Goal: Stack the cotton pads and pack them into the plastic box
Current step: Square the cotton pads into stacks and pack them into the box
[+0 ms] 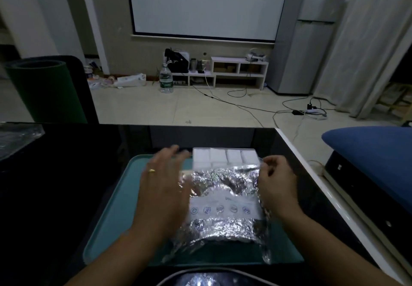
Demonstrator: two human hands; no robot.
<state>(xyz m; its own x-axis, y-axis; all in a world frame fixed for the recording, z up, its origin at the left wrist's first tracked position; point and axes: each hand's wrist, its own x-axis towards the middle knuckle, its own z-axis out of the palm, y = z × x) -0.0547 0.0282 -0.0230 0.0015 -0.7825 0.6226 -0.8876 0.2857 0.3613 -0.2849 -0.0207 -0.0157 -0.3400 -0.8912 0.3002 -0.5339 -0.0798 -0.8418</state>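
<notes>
one crinkled bag (223,210) pinched by right hand (276,181), left hand (162,187) spread flat, four pad stacks (223,157)

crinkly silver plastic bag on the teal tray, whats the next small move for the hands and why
Probably bring the open left hand down to pinch the left side of the crinkly silver plastic bag. The right hand already pinches its upper right corner, and the white cotton pads sit at the bag's far end on the teal tray, so spreading the mouth should free them.

We face a glossy black table (66,185). On it lies a teal tray (116,207), and a crinkled clear plastic sheet (15,136) rests at its far left edge.
</notes>
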